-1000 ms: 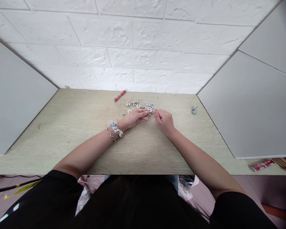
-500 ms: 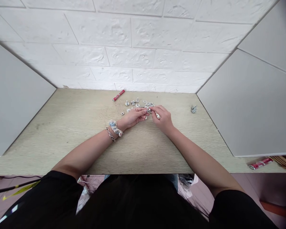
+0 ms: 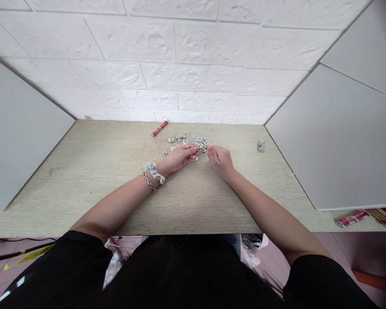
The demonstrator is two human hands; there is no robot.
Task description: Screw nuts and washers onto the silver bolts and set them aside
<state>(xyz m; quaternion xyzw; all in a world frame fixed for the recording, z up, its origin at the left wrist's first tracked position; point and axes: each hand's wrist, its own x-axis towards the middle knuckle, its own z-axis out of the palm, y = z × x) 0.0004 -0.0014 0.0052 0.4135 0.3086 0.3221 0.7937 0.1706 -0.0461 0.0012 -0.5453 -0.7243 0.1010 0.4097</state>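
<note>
Between thumb and fingertips, my left hand [image 3: 181,159] pinches a small silver bolt [image 3: 200,148]; its far end points to the right. My right hand [image 3: 221,161] is just right of it, fingers curled closed and apart from the bolt. Whatever those fingers hold, if anything, is hidden. Behind the hands lie several loose flat washers [image 3: 194,136], some overlapping. To their left, several bolts [image 3: 171,139] stand on their heads. A lone nut [image 3: 165,153] rests left of my left hand.
A red tube-like stick [image 3: 160,128] lies near the white brick wall [image 3: 193,77]. A small cluster of bolts [image 3: 261,146] sits at the right, by the grey side panel [image 3: 347,146]. Another red roll [image 3: 352,219] lies at the table's [image 3: 186,206] right front edge.
My right hand has drawn a little away from the bolt, and its fingers have curled in. My left hand keeps its pinch on the bolt in almost the same place.
</note>
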